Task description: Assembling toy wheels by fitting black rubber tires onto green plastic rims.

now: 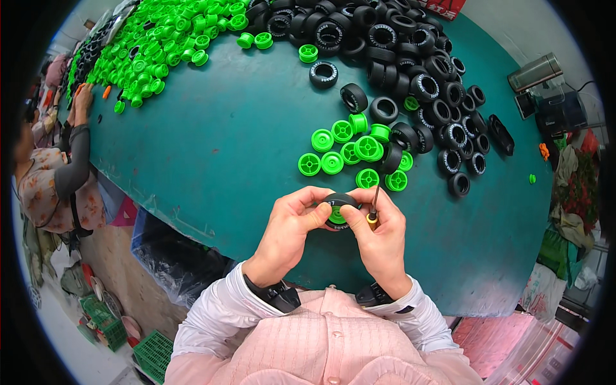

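Hands met over the near edge of the green table (212, 147), both closed on one small toy wheel (338, 210): a black tyre with a green hub showing at its centre. Left hand (292, 228) gripped the wheel from the left, thumb laid across the tyre's face and fingers curled behind it. Right hand (378, 234) pinched the wheel's right side and also held a thin tool (373, 212), dark shaft pointing up and far, yellow handle end tucked against the fingers just beside the tyre. Whether the tool's tip touched the wheel could not be told. Just beyond the hands lay a small cluster of green hubs (350, 154), about a dozen, some flat and some on edge. Right of and beyond that cluster spread a large heap of black tyres (410, 70), running to the far right of the table. A second, bigger heap of green hubs (173, 38) covered the far left. Another person (51, 173) in a patterned top stood at the table's left edge, one hand (80, 102) resting near the hubs there. A metal cylinder (534, 72) sat off the far right corner.
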A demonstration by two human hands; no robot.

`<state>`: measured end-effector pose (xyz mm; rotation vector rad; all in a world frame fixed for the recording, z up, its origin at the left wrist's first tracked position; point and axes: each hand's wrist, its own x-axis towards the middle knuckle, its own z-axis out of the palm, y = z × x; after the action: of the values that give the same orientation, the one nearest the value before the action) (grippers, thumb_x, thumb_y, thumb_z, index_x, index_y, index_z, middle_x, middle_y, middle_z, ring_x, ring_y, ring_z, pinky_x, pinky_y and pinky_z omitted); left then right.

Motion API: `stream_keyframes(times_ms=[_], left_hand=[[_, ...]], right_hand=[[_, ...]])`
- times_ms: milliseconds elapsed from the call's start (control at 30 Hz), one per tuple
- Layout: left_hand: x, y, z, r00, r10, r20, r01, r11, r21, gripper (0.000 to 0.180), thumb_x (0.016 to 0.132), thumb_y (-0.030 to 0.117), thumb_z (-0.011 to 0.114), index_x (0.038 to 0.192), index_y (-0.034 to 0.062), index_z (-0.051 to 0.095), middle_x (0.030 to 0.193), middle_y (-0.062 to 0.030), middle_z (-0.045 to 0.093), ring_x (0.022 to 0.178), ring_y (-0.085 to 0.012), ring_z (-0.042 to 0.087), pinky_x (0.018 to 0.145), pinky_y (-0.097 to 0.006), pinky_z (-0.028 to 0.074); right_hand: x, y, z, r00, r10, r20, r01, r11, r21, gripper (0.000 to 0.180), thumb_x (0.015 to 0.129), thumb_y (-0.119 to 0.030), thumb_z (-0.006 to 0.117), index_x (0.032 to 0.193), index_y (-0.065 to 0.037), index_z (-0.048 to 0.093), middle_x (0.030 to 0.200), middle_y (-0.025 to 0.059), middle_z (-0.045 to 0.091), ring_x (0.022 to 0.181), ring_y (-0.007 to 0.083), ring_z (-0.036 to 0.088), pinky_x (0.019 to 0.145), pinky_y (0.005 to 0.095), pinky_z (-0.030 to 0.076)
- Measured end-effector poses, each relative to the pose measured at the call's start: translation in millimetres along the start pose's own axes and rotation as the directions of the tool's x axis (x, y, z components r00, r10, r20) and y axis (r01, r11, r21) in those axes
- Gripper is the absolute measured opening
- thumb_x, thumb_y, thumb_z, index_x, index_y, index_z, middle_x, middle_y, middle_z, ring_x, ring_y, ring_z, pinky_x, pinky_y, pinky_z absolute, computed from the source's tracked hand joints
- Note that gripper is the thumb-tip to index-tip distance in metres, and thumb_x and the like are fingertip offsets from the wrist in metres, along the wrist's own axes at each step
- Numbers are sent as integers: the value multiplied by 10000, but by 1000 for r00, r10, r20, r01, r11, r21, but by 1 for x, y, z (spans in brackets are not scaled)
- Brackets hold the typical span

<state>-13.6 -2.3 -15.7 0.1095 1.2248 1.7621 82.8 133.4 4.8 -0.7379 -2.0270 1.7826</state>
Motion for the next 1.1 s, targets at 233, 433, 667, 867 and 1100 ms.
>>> stream_keyframes(times_ms=[233,433,667,867,1100], left_hand=[[5,1,1,995,-98,3,98,995,-24,248,1020,149,584,1222,7,613,1118,-60,685,999,-144,651,879,-310,536],[5,-3,2,989,-148,10,148,978,-145,231,1028,155,569,1201,6,610,1106,-50,684,998,-138,649,872,-303,523],[-2,-2,15,994,103,-29,-91,958,273,250,1016,134,600,1212,-19,572,1111,-52,657,1003,-114,629,853,-287,536],[-6,-5,18,989,139,-40,-125,963,239,282,967,55,657,1213,-21,541,1102,-59,633,968,-113,627,828,-267,541],[-7,-6,19,976,214,-30,-192,925,327,243,953,13,656,1170,-16,550,1080,-59,632,968,-111,629,824,-260,540]], right_hand=[[-3,2,4,992,-111,-55,101,983,-155,177,840,-9,739,959,40,618,814,75,563,595,125,482,524,276,388],[-6,1,8,985,-155,-69,137,966,-220,181,847,-27,747,950,37,613,840,32,595,596,70,443,524,246,357],[0,5,3,986,159,-53,-151,980,128,164,862,-78,764,939,15,652,769,-22,618,598,11,455,511,212,375],[2,1,2,976,215,-24,-208,964,169,162,872,-93,756,947,18,665,757,-28,607,618,15,464,536,205,393],[0,14,1,995,95,-12,-92,986,138,164,872,-87,747,948,20,649,805,6,599,633,40,466,549,225,396]])
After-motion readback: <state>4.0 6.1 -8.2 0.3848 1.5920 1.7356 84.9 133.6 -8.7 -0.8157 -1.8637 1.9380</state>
